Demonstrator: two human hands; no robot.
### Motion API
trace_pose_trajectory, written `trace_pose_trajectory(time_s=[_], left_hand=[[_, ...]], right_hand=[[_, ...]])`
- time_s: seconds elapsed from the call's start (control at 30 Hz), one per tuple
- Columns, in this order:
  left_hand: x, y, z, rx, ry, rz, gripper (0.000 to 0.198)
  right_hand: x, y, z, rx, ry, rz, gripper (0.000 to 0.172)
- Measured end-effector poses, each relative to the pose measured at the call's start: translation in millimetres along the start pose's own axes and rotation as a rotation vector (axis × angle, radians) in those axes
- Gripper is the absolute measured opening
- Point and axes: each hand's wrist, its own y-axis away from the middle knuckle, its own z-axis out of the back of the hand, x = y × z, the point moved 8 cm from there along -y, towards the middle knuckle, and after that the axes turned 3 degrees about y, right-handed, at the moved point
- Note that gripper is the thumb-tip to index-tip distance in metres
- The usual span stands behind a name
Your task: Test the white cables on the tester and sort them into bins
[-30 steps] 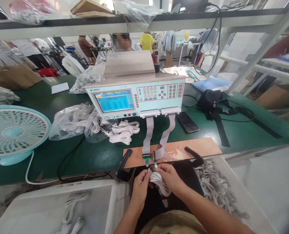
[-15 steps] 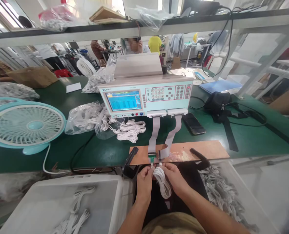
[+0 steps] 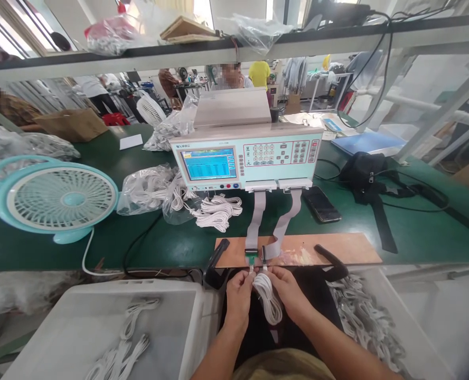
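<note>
A coiled white cable [image 3: 268, 298] hangs between my two hands at the table's front edge. My left hand [image 3: 239, 295] pinches one cable end, whose plug meets the small green circuit board [image 3: 252, 258]. The fingers of my right hand [image 3: 284, 285] are closed on the other end, just below the second connector. Two grey ribbon cables [image 3: 255, 219] run from these connectors up to the white tester [image 3: 242, 158], which has a lit blue screen [image 3: 212, 164]. Under the connectors lies a copper-coloured board [image 3: 337, 249]. Whether both plugs are fully seated I cannot tell.
Left of my arms stands a white bin [image 3: 60, 322] with a few bundled cables; another bin [image 3: 373, 322] full of cables is at right. A light-blue fan [image 3: 62, 198], bagged cables [image 3: 147, 190], a phone [image 3: 321, 204] and a black bag [image 3: 359, 171] are on the table.
The view has shifted slightly, so everything appears a little further right. My hands keep the same hold on the cable ends at the connectors.
</note>
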Motion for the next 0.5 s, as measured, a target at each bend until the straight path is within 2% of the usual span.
trace_pose_trajectory(time_s=[0.23, 0.37, 0.5], left_hand=[[2.1, 5.0, -2.2, -0.031, 0.122, 0.042, 0.027], [4.9, 3.3, 2.7, -0.052, 0.041, -0.013, 0.031], [2.7, 0.5, -1.1, -0.015, -0.104, -0.068, 0.036]], right_hand=[[2.9, 2.0, 0.3, -0.007, 0.055, -0.006, 0.042], [7.0, 3.8, -1.1, -0.008, 0.078, 0.02, 0.039], [8.7, 3.2, 0.2, -0.026, 0.081, 0.032, 0.03]])
